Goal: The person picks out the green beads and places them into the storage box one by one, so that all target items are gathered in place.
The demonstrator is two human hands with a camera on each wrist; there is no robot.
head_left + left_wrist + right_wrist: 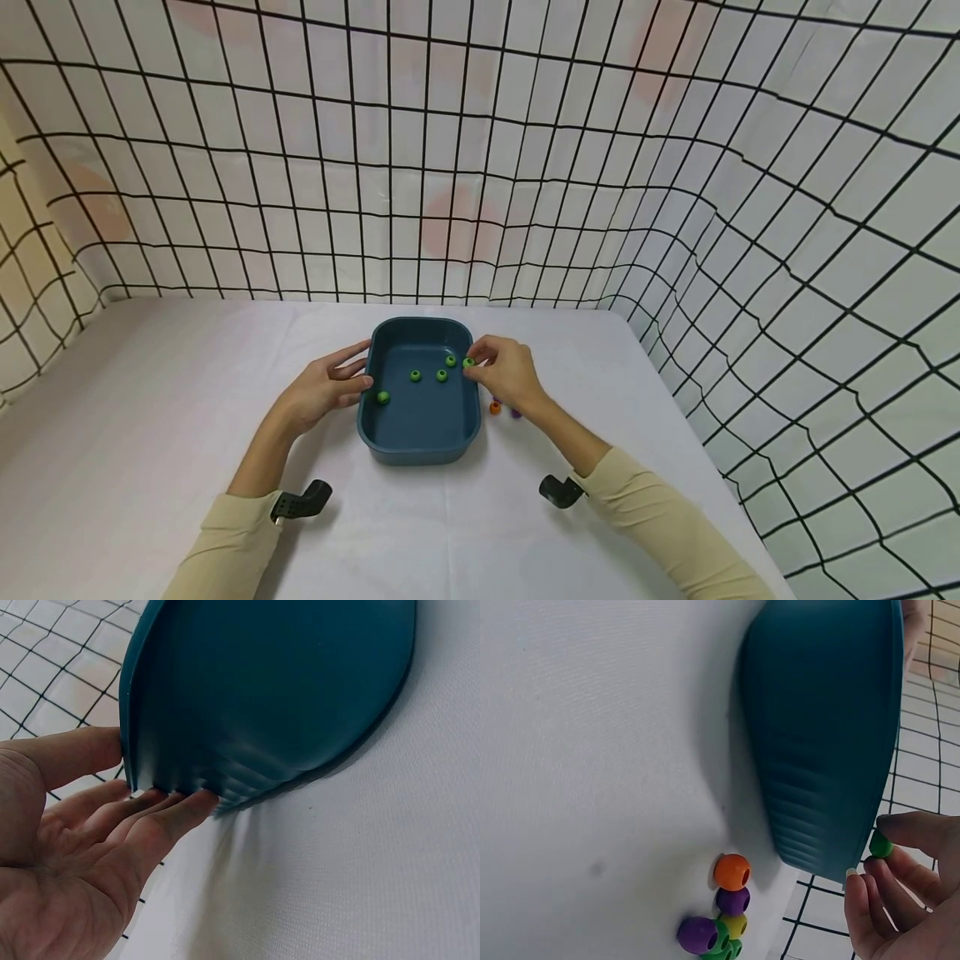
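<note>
A dark teal rectangular tray point(420, 425) stands on the white table with several green beads point(416, 376) inside. My right hand point(508, 371) pinches a green bead point(880, 844) between thumb and fingertips at the tray's right rim. On the tray's left side, my left hand point(324, 389) rests with fairly straight fingers against the outer wall. In the left wrist view its thumb point(82, 754) touches near the rim. An orange bead point(732, 871), purple beads point(698, 935), a yellow bead point(736, 925) and green beads lie right of the tray, mostly hidden by my right hand in the head view.
Behind the table and along its right side runs a black wire grid point(465, 167) before white sheeting. White cloth point(442, 533) covers the table. A black wrist-camera mount point(302, 500) juts from the left sleeve, another mount point(561, 491) from the right.
</note>
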